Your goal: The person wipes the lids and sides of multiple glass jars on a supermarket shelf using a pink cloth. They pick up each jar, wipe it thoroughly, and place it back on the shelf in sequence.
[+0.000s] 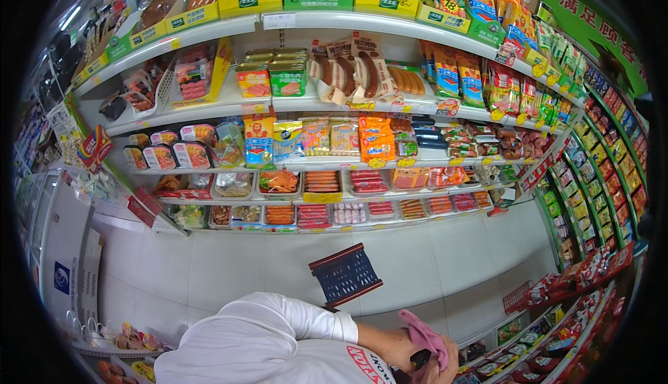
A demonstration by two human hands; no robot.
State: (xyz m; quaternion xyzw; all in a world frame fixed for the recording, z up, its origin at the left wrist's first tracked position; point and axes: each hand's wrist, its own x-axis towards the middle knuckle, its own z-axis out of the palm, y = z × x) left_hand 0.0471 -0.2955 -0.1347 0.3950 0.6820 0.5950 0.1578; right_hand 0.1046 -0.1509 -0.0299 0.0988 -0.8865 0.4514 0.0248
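My left hand [397, 350] is at the lower right, its arm in a white sleeve reaching across. A small dark object [420, 359] with a yellow spot shows at that hand, which seems closed around it; its kind is unclear. My right hand [444, 364] grips a pink cloth [429, 338], which lies against the dark object and stands up above both hands. Part of my fingers is hidden by the cloth and the frame's lower edge. On the floor beyond my arm stands a dark blue plastic crate [347, 275] with reddish-brown edges.
Ahead stand white shelves [334, 103] with packaged sausages, tins [288, 78] and meat trays [191, 153]. A snack rack [589, 170] lines the right side, with low shelves of red packets [543, 350] below. A white cabinet [60, 248] stands left on the tiled floor [224, 264].
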